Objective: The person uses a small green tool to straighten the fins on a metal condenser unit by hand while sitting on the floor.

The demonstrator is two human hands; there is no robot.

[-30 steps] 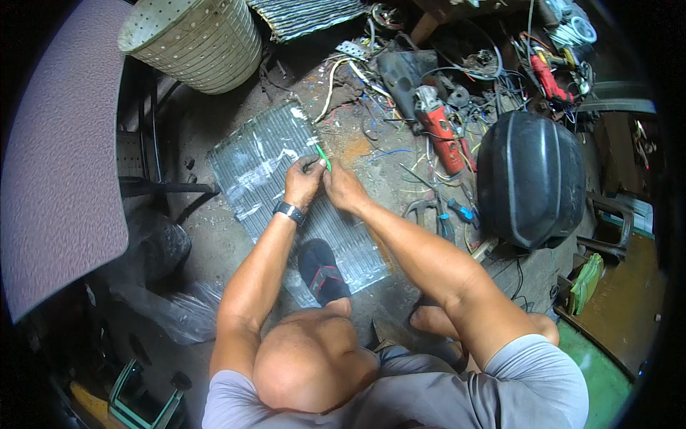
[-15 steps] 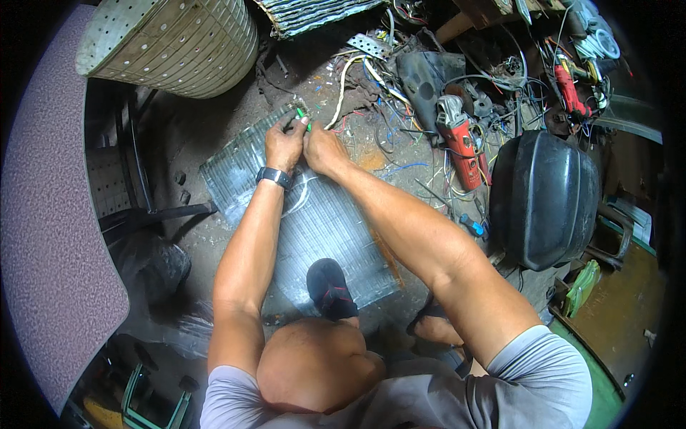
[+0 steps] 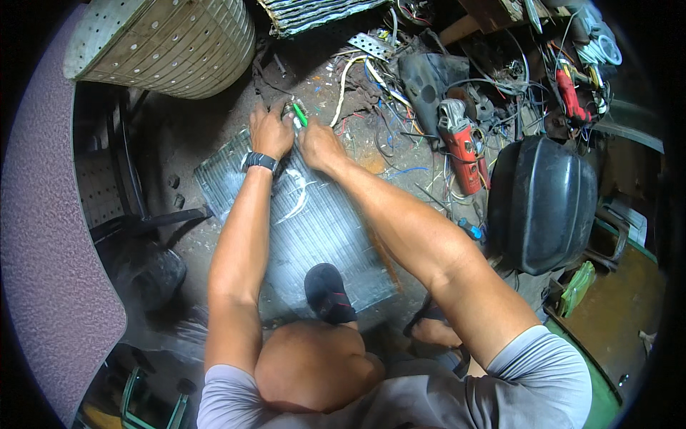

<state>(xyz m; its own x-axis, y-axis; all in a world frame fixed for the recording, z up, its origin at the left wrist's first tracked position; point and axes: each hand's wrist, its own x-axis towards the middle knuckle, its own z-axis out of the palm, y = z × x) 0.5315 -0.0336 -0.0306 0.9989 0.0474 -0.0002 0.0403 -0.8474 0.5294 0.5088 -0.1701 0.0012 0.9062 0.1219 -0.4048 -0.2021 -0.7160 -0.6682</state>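
Note:
A ribbed, finned metal panel (image 3: 321, 227), resembling a radiator core, lies on the floor under my arms. At its far edge my left hand (image 3: 272, 134), with a dark wristwatch, lies with the fingers stretched forward and a little apart. My right hand (image 3: 319, 146) is closed beside it on a slim bright-green tool (image 3: 300, 114), whose exact kind I cannot make out. The tool's near end disappears into the right fingers; its far part lies close to the left hand. My dark shoe (image 3: 329, 289) rests on the panel's near part.
A perforated cream tub (image 3: 171, 53) stands at the far left, beside a purple-grey padded surface (image 3: 53, 214). To the right lie tangled wires, a red angle grinder (image 3: 463, 150), a blue-handled tool (image 3: 470, 228) and a black rounded casing (image 3: 547, 204). Another finned panel (image 3: 314, 14) is at the back.
My left hand has shifted slightly left and forward, its fingers now stretched out instead of bunched near the green tool. More of the tool shows. My right hand has moved only slightly.

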